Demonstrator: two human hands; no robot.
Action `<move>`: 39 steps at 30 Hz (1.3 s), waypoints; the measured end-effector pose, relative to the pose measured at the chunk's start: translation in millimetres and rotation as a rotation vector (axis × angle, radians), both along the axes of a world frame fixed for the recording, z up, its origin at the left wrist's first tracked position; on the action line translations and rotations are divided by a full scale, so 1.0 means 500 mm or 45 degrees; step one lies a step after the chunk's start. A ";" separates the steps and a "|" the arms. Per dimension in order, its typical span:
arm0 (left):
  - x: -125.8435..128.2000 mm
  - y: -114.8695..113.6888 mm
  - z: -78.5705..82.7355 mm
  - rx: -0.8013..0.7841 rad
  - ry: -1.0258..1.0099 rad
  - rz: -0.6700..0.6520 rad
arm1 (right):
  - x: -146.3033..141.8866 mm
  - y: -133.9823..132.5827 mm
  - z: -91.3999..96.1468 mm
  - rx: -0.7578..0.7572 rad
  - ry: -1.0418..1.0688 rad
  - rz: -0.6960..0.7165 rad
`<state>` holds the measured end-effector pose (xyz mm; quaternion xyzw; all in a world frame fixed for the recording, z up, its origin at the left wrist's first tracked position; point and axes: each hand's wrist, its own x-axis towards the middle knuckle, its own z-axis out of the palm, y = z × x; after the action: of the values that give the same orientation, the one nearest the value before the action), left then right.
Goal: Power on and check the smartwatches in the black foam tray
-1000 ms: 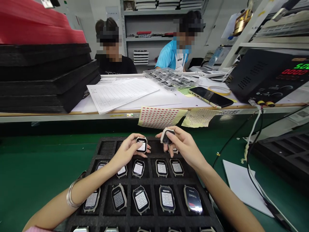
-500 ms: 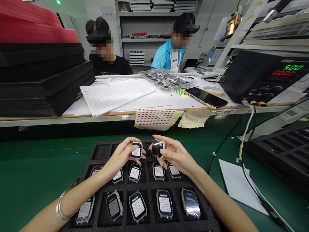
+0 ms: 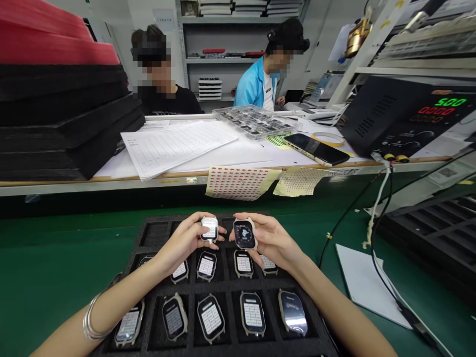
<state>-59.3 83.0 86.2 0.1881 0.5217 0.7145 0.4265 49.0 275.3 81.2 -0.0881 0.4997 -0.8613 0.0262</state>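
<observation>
My left hand (image 3: 193, 233) is closed around a strapless smartwatch (image 3: 209, 230) whose lit screen shows a white grid, the thumb resting on the glass. In my right hand (image 3: 269, 238) is a second smartwatch (image 3: 244, 234), gripped by its edges, with a dark screen showing a clock-like face. Both are held above a black foam tray (image 3: 231, 287). Several more watch bodies lie in its compartments, among them one with a white grid (image 3: 253, 313) and one with a mostly dark, glossy screen (image 3: 293, 312). My left forearm covers part of the tray.
A bench behind the tray carries papers (image 3: 178, 146), a clear plastic case (image 3: 256, 121), a phone (image 3: 316, 148) and a power supply (image 3: 405, 116). Black foam trays (image 3: 63, 124) are stacked at left. Cables (image 3: 375, 233) hang at right. Two people sit opposite.
The watch in my right hand has gone from a blank dark screen to a clock-like display and is turned more toward me. My left hand's watch is tilted slightly differently.
</observation>
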 end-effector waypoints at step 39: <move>0.002 -0.002 -0.002 0.026 -0.038 -0.082 | 0.001 -0.008 0.005 0.151 -0.048 -0.064</move>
<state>-58.1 81.9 85.0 0.1983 0.5016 0.7086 0.4550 49.6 271.3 83.5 -0.0575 0.5511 -0.8322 0.0192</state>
